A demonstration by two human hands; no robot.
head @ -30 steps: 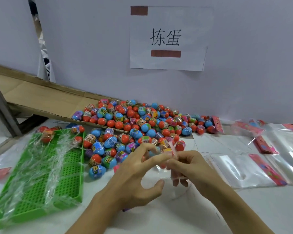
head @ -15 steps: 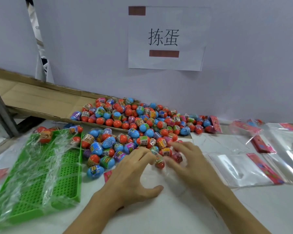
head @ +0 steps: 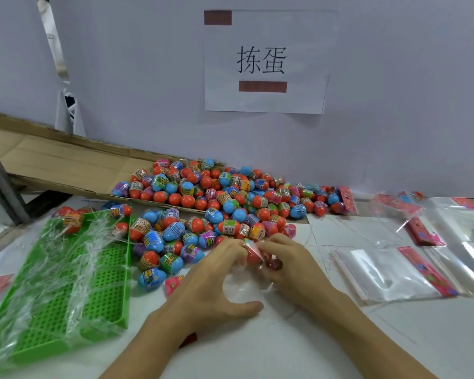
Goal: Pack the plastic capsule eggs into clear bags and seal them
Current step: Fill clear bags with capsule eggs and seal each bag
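Note:
A big heap of capsule eggs, orange, blue and purple with printed bands, lies across the table's middle and onto a cardboard sheet. At the heap's near edge both hands meet. My left hand has its fingertips on an orange egg and its thumb spread on the table. My right hand grips the same egg and a pink one through a clear bag that lies under and between the hands. The bag's mouth is hard to make out.
A green perforated tray covered in crumpled clear film lies at the left. Empty clear bags with red header strips lie stacked at the right, more behind them. A flattened cardboard box leans along the back wall under a paper sign.
Both hands came down from pulling the clear bag open above the table, reached the edge of the egg heap, and now close together on an orange egg with the bag.

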